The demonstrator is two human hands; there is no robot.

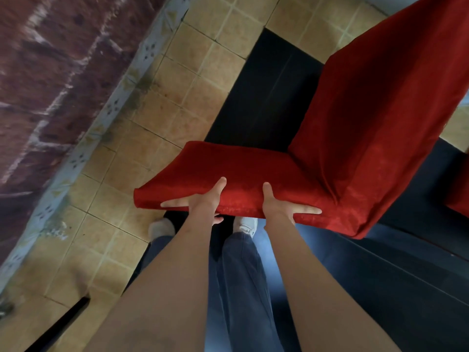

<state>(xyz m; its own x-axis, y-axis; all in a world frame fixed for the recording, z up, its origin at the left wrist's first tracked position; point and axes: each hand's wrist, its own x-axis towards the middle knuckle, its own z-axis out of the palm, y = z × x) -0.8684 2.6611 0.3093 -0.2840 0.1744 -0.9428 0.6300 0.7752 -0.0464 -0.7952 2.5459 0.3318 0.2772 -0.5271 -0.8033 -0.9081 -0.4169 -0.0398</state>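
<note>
red chair (350,138) | seat's front edge between thumbs and fingers (308,210) | left hand (203,202), right hand (278,204) grip it

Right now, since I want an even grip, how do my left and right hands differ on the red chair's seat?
The left hand stretches a finger leftward along the front edge of the red seat; the right hand stretches one rightward. Fingertips of the left hand show curling beneath the seat; the right hand's lower fingers are hidden. Both lay a thumb on top and grip the front edge.
</note>
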